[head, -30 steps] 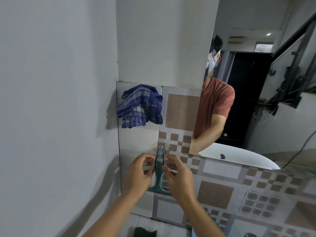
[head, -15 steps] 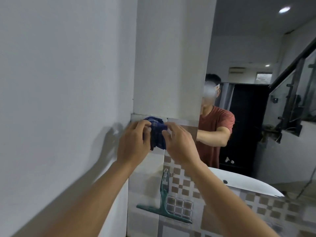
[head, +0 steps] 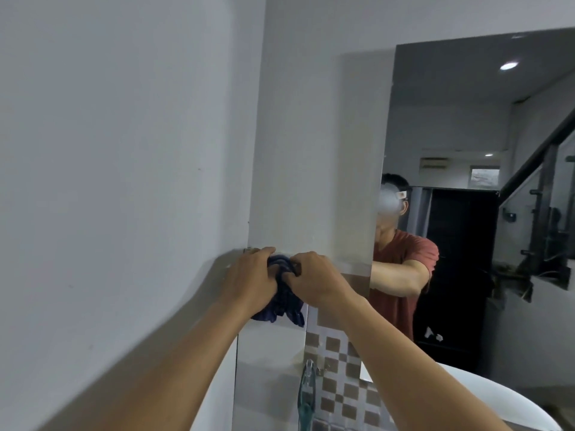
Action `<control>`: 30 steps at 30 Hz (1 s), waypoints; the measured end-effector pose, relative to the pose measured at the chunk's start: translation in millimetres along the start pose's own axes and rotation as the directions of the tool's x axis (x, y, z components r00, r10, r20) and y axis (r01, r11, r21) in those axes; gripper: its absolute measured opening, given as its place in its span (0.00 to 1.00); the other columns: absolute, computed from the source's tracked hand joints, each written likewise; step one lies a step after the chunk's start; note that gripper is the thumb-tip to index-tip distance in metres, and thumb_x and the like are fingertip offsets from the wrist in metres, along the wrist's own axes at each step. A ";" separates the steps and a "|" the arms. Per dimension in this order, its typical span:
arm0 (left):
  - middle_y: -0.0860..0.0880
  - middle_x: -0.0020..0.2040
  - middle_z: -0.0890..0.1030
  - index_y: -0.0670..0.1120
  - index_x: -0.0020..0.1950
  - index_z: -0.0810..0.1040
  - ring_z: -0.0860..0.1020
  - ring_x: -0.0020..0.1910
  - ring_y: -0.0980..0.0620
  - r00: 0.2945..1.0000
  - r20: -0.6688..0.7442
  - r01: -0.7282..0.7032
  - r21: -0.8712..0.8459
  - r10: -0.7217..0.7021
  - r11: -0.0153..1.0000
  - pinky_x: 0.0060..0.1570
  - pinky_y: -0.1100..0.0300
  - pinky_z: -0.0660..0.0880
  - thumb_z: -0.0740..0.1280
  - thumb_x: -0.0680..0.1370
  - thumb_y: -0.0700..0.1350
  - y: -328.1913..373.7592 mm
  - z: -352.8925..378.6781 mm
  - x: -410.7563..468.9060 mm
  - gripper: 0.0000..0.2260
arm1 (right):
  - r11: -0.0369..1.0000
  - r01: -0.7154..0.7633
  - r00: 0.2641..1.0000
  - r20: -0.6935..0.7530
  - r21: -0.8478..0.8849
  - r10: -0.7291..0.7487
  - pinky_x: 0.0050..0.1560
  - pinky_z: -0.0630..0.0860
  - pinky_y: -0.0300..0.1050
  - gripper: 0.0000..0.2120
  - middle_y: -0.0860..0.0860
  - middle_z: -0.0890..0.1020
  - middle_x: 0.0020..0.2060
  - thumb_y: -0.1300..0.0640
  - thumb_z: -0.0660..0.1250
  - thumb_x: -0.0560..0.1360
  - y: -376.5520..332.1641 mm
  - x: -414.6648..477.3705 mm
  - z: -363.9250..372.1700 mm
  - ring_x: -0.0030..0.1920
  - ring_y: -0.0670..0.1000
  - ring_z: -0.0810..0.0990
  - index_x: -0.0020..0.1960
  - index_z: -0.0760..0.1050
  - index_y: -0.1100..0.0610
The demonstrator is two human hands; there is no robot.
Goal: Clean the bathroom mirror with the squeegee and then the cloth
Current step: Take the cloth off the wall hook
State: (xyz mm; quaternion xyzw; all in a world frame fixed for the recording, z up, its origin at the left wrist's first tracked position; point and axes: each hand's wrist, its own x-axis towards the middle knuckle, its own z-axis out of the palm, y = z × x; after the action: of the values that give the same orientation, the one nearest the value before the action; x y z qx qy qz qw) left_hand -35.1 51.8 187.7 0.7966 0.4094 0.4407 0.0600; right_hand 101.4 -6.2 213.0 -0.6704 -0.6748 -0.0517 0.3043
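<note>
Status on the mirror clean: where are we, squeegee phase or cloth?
Squeegee phase looks finished: the squeegee hangs on its wall hook below the hands, untouched. In hand: the left hand and right hand both grip the blue cloth against the tiled wall. Left: wiping the mirror; the cloth hasn't reached the glass.

Both hands, left and right, bunched around blue cloth beside mirror.
</note>
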 end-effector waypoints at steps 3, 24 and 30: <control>0.47 0.67 0.79 0.49 0.72 0.74 0.77 0.64 0.45 1.000 0.004 -0.022 0.066 0.022 0.998 0.64 0.50 0.74 0.63 0.80 0.47 3.4 -6.3 0.7 0.20 | 0.996 -0.066 0.997 -0.024 0.065 0.067 0.28 0.68 0.42 0.09 0.53 0.78 0.30 0.58 0.67 0.73 -1.0 5.6 -1.2 0.31 0.52 0.73 0.37 0.78 0.61; 0.57 0.47 0.81 0.56 0.51 0.70 0.74 0.51 0.51 0.979 0.022 -0.202 0.112 0.201 0.973 0.55 0.53 0.69 0.69 0.78 0.48 17.0 -16.8 -2.7 0.09 | 0.984 0.046 0.993 -0.113 0.174 -0.026 0.42 0.82 0.48 0.15 0.48 0.83 0.45 0.60 0.69 0.73 16.6 -34.5 -18.1 0.43 0.50 0.82 0.56 0.70 0.49; 0.57 0.48 0.83 0.55 0.52 0.79 0.81 0.48 0.56 0.969 0.126 -0.178 -0.241 0.212 0.954 0.51 0.57 0.79 0.73 0.77 0.45 53.6 -43.1 1.2 0.07 | 0.945 0.081 0.984 -0.177 0.316 -0.025 0.46 0.77 0.41 0.08 0.46 0.84 0.43 0.53 0.73 0.77 23.4 -57.2 -65.9 0.44 0.43 0.81 0.55 0.79 0.50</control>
State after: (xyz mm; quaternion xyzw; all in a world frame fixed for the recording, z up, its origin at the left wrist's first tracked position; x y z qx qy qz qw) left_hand -35.1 6.0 239.0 0.8519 0.2696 0.4274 0.1377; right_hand 141.0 -85.4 231.0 -0.5865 -0.6633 -0.0061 0.4648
